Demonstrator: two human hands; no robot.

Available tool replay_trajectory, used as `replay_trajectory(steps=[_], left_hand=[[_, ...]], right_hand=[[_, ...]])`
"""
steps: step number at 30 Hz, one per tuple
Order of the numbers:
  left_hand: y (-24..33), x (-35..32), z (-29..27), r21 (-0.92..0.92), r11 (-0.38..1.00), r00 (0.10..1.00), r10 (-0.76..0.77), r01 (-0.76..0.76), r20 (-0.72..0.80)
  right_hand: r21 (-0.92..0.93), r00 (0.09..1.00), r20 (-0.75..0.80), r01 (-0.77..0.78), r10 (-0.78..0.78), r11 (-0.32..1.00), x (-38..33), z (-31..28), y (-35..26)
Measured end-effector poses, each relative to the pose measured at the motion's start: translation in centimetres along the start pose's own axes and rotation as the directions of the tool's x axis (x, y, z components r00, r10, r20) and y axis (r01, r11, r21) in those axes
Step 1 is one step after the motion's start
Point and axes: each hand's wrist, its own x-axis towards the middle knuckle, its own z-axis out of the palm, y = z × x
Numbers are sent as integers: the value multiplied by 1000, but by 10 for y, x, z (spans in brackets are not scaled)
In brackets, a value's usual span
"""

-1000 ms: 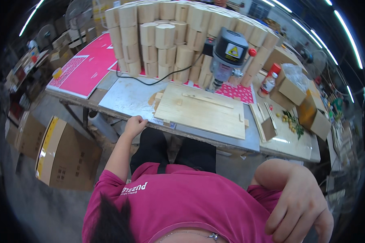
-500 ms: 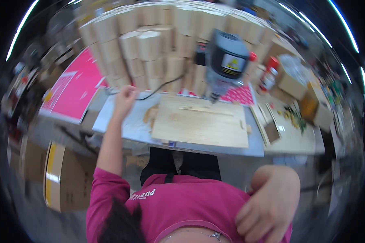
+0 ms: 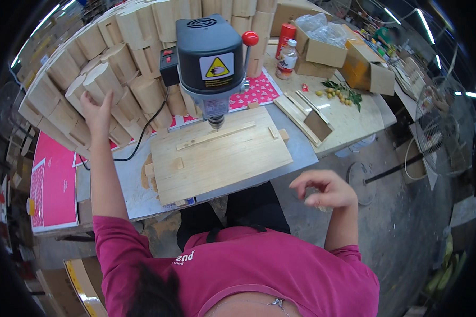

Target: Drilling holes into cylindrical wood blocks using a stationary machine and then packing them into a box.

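Observation:
My left hand [image 3: 97, 113] reaches up to the stacked wooden blocks at the left. Its thumb and fingers are spread round the lower end of a pale rounded wooden block [image 3: 103, 80]. Over the table edge at the right, my right hand [image 3: 325, 189] hangs with curled fingers, thumb and forefinger apart and nothing visible between them. A dark grey bench drill [image 3: 210, 53] stands in the middle, its chuck [image 3: 216, 122] above a flat wooden board [image 3: 222, 158]. Thin wooden strips [image 3: 217, 136] lie on that board.
More wooden blocks [image 3: 137, 24] are piled behind the drill, whose black cable [image 3: 143, 138] crosses the tabletop. To the right are a bottle [image 3: 286, 61], a red spray can [image 3: 285, 38], cardboard boxes [image 3: 322, 53], yellow fruit with leaves [image 3: 338, 94], a wooden frame [image 3: 304, 119] and a standing fan [image 3: 433, 127].
My left hand has moved from beside the cable up to a block in the pile. My right hand has moved away from my chest toward the table edge. The view has turned right.

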Motion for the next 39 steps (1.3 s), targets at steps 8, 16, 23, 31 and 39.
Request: replay_trajectory(steps=[8, 16, 23, 31, 39], left_hand=[[20, -15, 13, 88, 985, 989, -146, 147, -24], [65, -25, 19, 318, 896, 940, -237, 309, -247], [65, -18, 37, 306, 864, 882, -271, 399, -385], [81, -74, -51, -149, 985, 985, -102, 81, -140], [113, -167, -102, -172, 978, 677, 49, 117, 735]], right_hand=[[-552, 513, -833, -800, -209, 235, -15, -206, 157], [-245, 424, -901, -339, -85, 908, -12, -201, 207], [-149, 280, -952, -62, -126, 987, -50, -169, 144], [-29, 630, -776, 11, -29, 1000, -92, -105, 75], [50, 844, -518, -129, 136, 990, 28, -60, 134]])
